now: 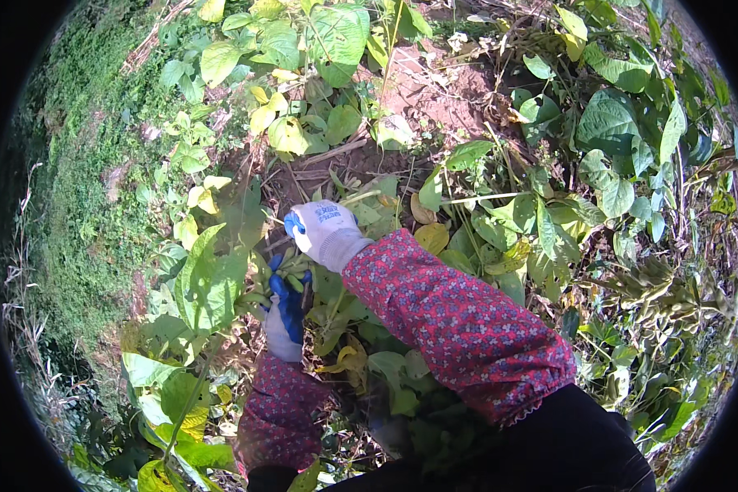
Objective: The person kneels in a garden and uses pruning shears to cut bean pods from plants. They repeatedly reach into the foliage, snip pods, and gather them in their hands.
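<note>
My left hand (288, 307), in a white knit glove with a blue coated palm, is closed around a bunch of green bean pods (295, 267). Its fingertips curl over the pods. Just above and to the right, my right hand (326, 229) is curled into a fist, the printed back of its glove facing up. A thin plant stem (274, 217) sticks out beside its thumb side; the grip itself is hidden beneath the hand. Both forearms wear red flowered sleeve covers (461, 326). A large green leaf (209, 280) stands left of the pods.
Leafy bean plants (609, 123), some yellowing, surround the hands. Bare reddish soil (430, 86) with dry stalks shows ahead. Dried pods on a plant (658, 292) hang at right. Low green growth (92, 215) covers the ground at left.
</note>
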Demonstrator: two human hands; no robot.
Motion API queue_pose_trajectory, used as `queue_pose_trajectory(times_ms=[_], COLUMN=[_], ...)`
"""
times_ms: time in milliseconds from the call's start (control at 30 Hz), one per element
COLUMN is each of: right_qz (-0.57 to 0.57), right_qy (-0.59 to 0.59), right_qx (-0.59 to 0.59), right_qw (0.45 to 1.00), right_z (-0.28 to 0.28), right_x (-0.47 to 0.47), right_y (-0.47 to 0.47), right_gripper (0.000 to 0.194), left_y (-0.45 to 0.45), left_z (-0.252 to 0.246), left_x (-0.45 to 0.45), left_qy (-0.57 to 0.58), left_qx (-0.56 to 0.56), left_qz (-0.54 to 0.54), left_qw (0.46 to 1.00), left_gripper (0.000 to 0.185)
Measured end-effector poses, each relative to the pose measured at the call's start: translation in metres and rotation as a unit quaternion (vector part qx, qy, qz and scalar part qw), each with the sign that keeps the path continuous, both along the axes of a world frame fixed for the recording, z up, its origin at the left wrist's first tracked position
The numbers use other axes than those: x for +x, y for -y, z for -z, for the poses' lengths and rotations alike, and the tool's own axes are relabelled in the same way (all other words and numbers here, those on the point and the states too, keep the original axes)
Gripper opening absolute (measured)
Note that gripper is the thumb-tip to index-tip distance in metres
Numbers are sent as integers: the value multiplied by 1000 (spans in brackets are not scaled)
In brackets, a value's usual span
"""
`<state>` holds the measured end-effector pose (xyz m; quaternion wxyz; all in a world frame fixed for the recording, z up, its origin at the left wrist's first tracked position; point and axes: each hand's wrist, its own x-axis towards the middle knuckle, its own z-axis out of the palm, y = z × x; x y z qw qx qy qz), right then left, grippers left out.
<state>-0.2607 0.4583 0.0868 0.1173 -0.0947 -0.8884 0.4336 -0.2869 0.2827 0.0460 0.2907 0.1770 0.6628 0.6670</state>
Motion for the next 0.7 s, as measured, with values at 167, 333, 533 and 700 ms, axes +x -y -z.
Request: queue_pose_trajectory(times_ms=[167, 333, 533, 700], right_qz=[-524, -353, -276, -302], right_qy=[32, 44, 34, 24], right_qx=[58, -62, 35, 45], right_qw=[849, 932, 960, 952], right_z=[-63, -46, -30, -33], right_x=[138, 171, 159, 161], right_y=[90, 83, 30, 29], right_gripper=[20, 11, 9, 10], left_y=[1, 12, 12, 3], left_z=[3, 14, 21, 17], left_x=[-6, -18, -26, -33], left_qy=[119, 62, 86, 76], left_qx=[141, 91, 113, 126], left_qz=[-55, -80, -68, -97], left_qw=[981, 991, 988, 984], left_gripper=[57, 53, 51, 51])
